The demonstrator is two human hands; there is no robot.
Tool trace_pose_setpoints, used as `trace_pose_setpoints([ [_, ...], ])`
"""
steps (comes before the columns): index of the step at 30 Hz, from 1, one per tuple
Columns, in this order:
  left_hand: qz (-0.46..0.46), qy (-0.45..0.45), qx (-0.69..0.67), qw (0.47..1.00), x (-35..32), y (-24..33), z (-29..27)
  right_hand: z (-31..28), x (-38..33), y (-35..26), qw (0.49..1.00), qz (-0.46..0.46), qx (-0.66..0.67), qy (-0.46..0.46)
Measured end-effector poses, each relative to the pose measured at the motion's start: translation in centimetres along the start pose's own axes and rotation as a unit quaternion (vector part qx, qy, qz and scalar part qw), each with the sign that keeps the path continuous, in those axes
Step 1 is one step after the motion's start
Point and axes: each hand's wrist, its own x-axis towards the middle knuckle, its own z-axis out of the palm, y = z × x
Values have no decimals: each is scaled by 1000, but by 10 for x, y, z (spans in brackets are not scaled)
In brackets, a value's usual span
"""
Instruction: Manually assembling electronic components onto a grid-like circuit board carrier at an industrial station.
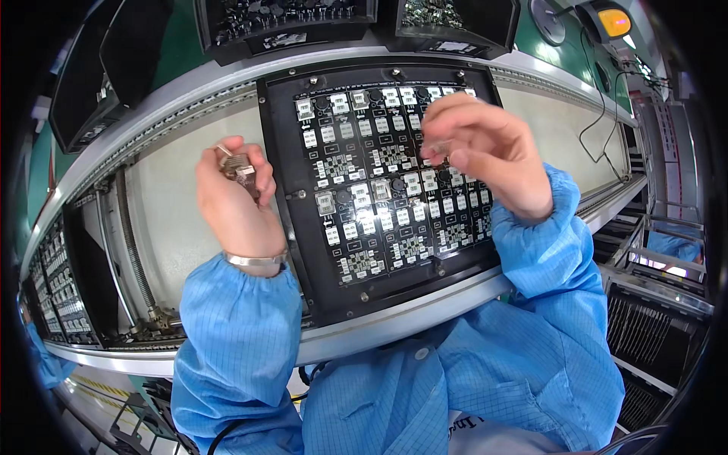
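Observation:
My left hand [241, 216] is curled palm up beside the left edge of a black carrier frame [292, 250]. In it lies a cluster of small metallic components [240, 168] with thin leads. My right hand [500, 155] hovers over the upper right of the frame. Its thumb and fingertips pinch a small part with thin leads [438, 149], too blurred to name. Beneath it, the frame holds black circuit boards [350, 208] in a panel, set with rows of white connectors, several round black parts and tiny chips.
Two black bins of small metal parts [284, 17] [436, 14] stand beyond the conveyor rail [227, 85]. Another loaded carrier [64, 284] sits at far left. A screw rod [135, 243] runs across the conveyor bed. An orange-screened device [613, 23] with a cable is at back right, racks [656, 326] at right.

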Motion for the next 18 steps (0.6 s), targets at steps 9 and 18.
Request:
trace_pose_setpoints([
  [9,-43,-119,-74,989,-2,-13,-6,-43,38,-6,935,-119,-335,9],
  [18,-134,-179,-116,968,-5,-5,-3,-59,47,18,828,-146,-542,18],
])
